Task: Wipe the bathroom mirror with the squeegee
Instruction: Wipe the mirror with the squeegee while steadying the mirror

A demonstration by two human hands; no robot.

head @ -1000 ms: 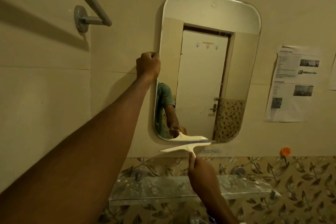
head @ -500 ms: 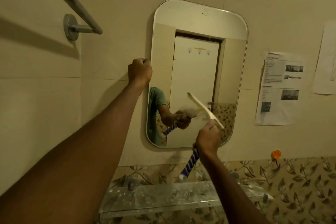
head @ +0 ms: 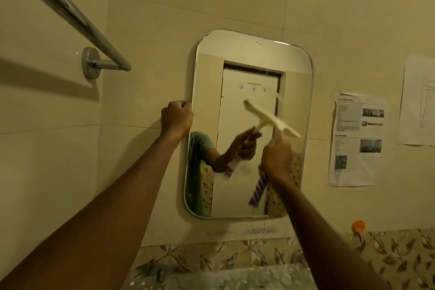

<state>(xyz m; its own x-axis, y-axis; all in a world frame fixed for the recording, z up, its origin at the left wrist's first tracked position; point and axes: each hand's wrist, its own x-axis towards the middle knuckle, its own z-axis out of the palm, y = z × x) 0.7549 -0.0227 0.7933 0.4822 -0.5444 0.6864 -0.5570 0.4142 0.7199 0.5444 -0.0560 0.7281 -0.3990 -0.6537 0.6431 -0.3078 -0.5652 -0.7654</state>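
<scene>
A rounded rectangular mirror hangs on the beige tiled wall. My right hand grips the handle of a cream squeegee, whose blade lies slanted against the glass at mid-height, right of centre. A blue-and-white striped end of the handle sticks out below that hand. My left hand is a closed fist pressed on the mirror's left edge. The glass reflects my arm, the squeegee and a white door.
A chrome towel bar juts from the wall at upper left. Printed paper sheets are stuck to the wall right of the mirror, and an orange hook sits below them. A speckled shelf runs under the mirror.
My right hand has lifted the squeegee from the mirror's bottom edge up to mid-height, and the blade has turned from level to slanted. My left fist stays on the mirror's left edge.
</scene>
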